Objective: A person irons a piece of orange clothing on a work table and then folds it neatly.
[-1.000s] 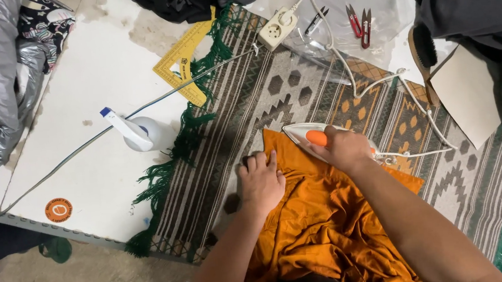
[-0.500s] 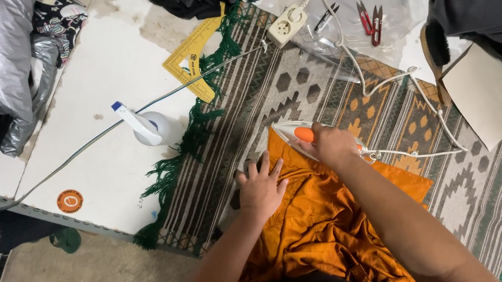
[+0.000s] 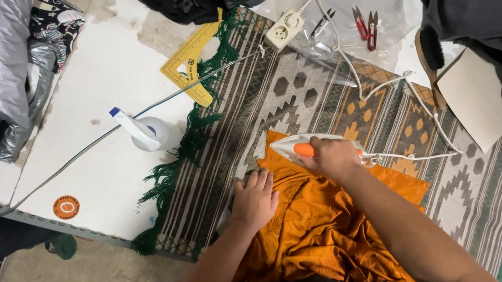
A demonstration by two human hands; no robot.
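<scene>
My right hand (image 3: 332, 157) is wrapped around the handle of the iron (image 3: 303, 147), fingers curled tight on it, with the sole down on the top corner of the orange cloth (image 3: 331, 225). My left hand (image 3: 255, 198) lies flat on the cloth's left edge, fingers together and pointing away from me, pinning the fabric to the rug (image 3: 296, 104). The cloth is spread over the near middle of the rug and bunches in folds toward my body. I judge the step in hand to be pressing that corner flat; the next stroke calls for keeping the left fingers clear of the iron's nose, which sits just beside them, and holding the fabric taut. The cord (image 3: 406, 115) trails from the iron's heel across the rug's right half to the socket block (image 3: 282, 31) near the far edge. Beyond the rug's left fringe, on the white table (image 3: 84, 167), stand a spray bottle (image 3: 141, 131) and a yellow set square (image 3: 191, 64); red snips (image 3: 367, 26) lie at the far right.
</scene>
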